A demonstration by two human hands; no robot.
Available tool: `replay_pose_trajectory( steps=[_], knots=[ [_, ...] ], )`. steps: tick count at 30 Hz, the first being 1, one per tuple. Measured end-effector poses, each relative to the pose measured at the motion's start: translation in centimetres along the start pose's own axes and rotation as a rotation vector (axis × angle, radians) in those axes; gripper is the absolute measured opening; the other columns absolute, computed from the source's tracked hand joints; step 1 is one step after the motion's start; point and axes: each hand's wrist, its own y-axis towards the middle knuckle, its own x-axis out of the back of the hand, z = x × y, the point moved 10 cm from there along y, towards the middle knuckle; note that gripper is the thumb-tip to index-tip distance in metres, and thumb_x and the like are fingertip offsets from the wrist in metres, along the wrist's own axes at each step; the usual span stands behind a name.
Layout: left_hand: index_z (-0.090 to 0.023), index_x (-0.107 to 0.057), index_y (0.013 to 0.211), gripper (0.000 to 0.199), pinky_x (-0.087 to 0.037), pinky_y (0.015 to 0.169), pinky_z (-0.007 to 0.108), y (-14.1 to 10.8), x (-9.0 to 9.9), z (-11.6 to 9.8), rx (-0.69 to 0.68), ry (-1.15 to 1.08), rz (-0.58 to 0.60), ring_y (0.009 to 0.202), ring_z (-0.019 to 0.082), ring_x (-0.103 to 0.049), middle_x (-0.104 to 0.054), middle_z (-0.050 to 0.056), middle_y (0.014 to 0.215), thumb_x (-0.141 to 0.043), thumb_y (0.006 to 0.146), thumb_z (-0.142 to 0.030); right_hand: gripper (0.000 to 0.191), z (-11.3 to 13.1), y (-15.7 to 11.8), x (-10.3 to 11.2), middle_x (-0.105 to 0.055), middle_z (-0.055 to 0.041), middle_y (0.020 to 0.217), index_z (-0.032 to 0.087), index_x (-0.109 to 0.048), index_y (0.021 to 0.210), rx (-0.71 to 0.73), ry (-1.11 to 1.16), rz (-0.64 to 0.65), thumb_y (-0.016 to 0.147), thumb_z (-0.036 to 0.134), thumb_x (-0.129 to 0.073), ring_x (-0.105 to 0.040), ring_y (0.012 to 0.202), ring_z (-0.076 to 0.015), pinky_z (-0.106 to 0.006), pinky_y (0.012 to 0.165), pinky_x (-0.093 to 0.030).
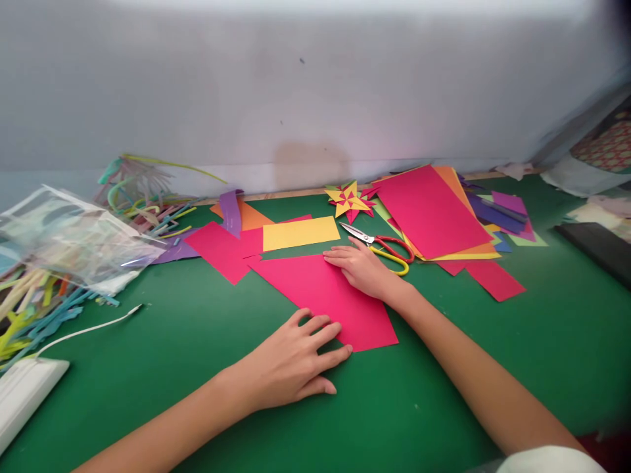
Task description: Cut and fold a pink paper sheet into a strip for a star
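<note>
A sheet of red-pink paper (pixel 320 289) lies flat on the green table in front of me. My left hand (pixel 300 355) rests at its near left edge, fingers spread, the fingertips touching the paper. Across the far right part of the sheet lies my right hand (pixel 362 268), its fingers stretched out flat on the paper. Just beyond that hand are scissors (pixel 372 239) with one red and one yellow handle, lying on the table. A yellow paper rectangle (pixel 302 234) sits past the sheet's far edge.
A yellow and red folded paper star (pixel 349 199) stands by the wall. Stacked coloured paper (pixel 434 213) lies at right, near a dark flat object (pixel 594 253). On the left are a clear plastic bag (pixel 79 236), fuzzy craft stems (pixel 44 315) and a white power bank (pixel 32 397) with a cable.
</note>
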Motion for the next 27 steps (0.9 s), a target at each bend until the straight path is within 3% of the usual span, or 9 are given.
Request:
replay_pose_trajectory(
  steps=[6,12,20,27],
  knots=[
    [-0.027,-0.056,0.148,0.058,-0.036,0.113,0.050,0.0,0.1,0.0,-0.002,-0.020,-0.007,0.128,0.032,-0.056,-0.060,0.013,0.143,-0.050,0.104,-0.064,0.053,0.1,-0.1,0.2,-0.069,-0.0068,0.147,0.024,-0.070,0.138,-0.014,0.015,0.002,0.098,0.000,-0.045,-0.062,0.138,-0.0261,-0.061,0.127,-0.029],
    [-0.027,-0.057,0.149,0.057,-0.036,0.113,0.049,0.0,0.2,0.2,0.006,-0.025,-0.018,0.128,0.032,-0.056,-0.060,0.014,0.144,-0.051,0.104,-0.063,0.040,2.0,0.3,1.0,-0.072,-0.0103,0.141,0.019,-0.071,0.135,-0.036,-0.074,0.000,0.103,0.011,-0.049,-0.062,0.137,-0.0317,-0.061,0.125,-0.033],
    [-0.027,-0.053,0.151,0.059,-0.034,0.112,0.053,-0.2,-0.3,0.2,0.005,-0.037,0.038,0.132,0.034,-0.053,-0.056,0.014,0.149,-0.044,0.106,-0.065,0.041,2.0,0.0,0.3,-0.068,-0.0102,0.147,0.018,-0.067,0.140,-0.048,-0.082,-0.001,0.105,0.011,-0.046,-0.060,0.139,-0.0304,-0.056,0.122,-0.038],
    [-0.026,-0.054,0.150,0.062,-0.033,0.113,0.054,-0.2,-0.4,0.3,0.013,-0.050,0.021,0.131,0.034,-0.054,-0.058,0.014,0.147,-0.042,0.105,-0.068,0.038,3.2,0.1,0.4,-0.071,-0.0196,0.139,0.011,-0.070,0.132,-0.201,-0.176,-0.101,0.110,0.030,-0.046,-0.060,0.133,-0.0373,-0.055,0.113,-0.045]
  ],
)
